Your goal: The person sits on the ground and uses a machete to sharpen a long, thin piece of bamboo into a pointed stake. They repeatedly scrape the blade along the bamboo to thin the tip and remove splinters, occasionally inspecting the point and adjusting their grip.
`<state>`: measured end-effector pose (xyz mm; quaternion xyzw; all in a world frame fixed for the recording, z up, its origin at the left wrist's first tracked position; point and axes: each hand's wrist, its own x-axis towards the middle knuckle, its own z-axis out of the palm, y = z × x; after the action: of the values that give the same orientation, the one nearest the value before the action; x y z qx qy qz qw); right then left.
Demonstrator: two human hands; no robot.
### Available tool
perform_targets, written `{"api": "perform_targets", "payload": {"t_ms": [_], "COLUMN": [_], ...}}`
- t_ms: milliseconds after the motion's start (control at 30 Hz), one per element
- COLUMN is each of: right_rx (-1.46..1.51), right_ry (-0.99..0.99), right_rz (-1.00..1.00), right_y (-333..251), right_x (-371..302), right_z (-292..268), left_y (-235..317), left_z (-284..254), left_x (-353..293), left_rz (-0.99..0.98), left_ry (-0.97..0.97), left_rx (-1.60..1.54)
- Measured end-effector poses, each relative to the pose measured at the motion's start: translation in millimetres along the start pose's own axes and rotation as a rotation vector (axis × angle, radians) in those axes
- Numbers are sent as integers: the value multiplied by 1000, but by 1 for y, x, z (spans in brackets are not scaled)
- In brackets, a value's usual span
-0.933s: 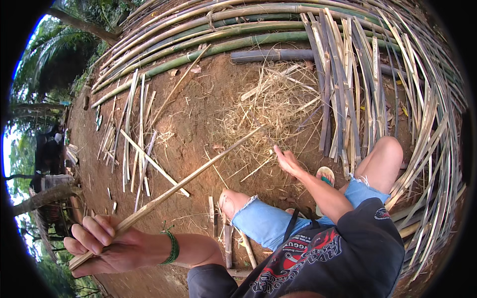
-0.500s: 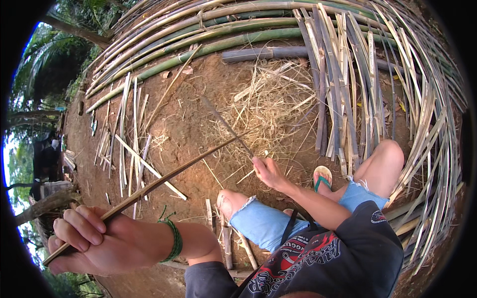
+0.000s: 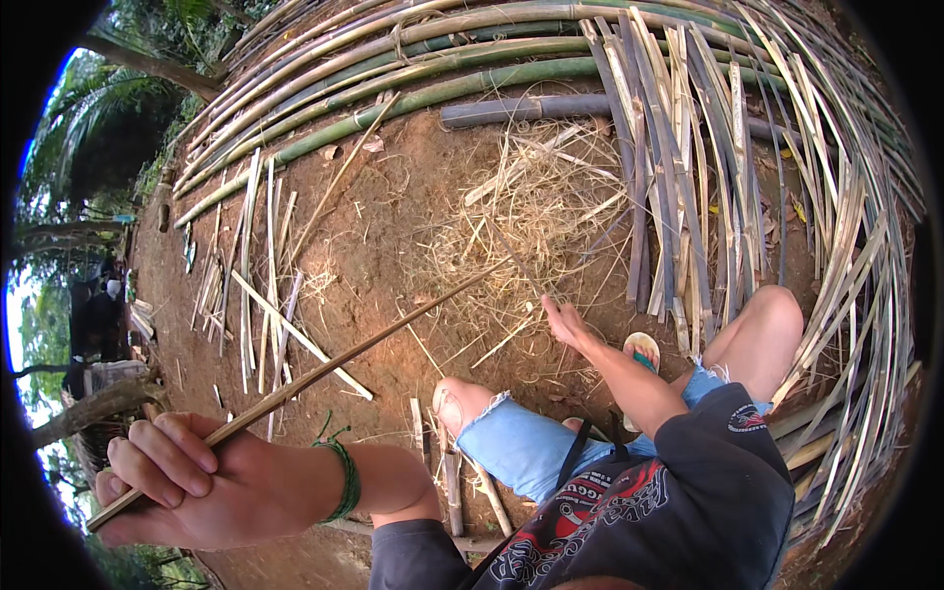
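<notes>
Bare reddish earth (image 3: 393,246) makes the ground of this outdoor spot, ringed by bamboo and trees. At its centre is a long thin bamboo strip (image 3: 324,366), running from about 8 o'clock in the view up toward the middle, its far tip ending over a heap of dry shavings (image 3: 536,221). The left hand (image 3: 192,482) holds the strip's near end at 8 o'clock, its fingers (image 3: 162,452) curled tight and clamped around it; a green band (image 3: 344,479) sits on that wrist. The right hand (image 3: 562,323) reaches out just right of centre, low over the ground, fingers loosely together and pointing toward the shavings, holding nothing; it is apart from the strip, near its far tip. Below it, toward 5 o'clock, are the person's bent knees in cut-off blue denim shorts (image 3: 526,447) and a dark printed shirt (image 3: 678,511), with a sandal (image 3: 641,349) just beside the right forearm. Farther out, at 9 to 10 o'clock, a scatter of split pale slats (image 3: 261,256) lies on the earth. Across 11 to 1 o'clock long green and tan bamboo poles (image 3: 413,98) lie side by side, with one dark grey pole (image 3: 521,108) just below them. From 1 to 4 o'clock a thick fan of flat bamboo strips (image 3: 688,167) is spread. Trees (image 3: 118,128) stand at the far left.
</notes>
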<state>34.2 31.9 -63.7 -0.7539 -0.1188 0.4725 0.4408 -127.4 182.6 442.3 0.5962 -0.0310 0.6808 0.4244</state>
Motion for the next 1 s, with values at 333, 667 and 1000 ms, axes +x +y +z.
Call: {"api": "perform_targets", "payload": {"t_ms": [333, 667, 1000], "right_rx": [-153, 119, 212], "right_ry": [18, -14, -112], "right_rz": [-172, -247, -781], "right_y": [34, -13, -167], "right_x": [17, -39, -154], "right_z": [-3, 36, 42], "left_y": [-3, -23, -21], "left_z": [13, 34, 0], "left_x": [0, 13, 24], "left_rz": [-15, 87, -99], "left_ry": [150, 453, 48], "left_rx": [133, 471, 28]}}
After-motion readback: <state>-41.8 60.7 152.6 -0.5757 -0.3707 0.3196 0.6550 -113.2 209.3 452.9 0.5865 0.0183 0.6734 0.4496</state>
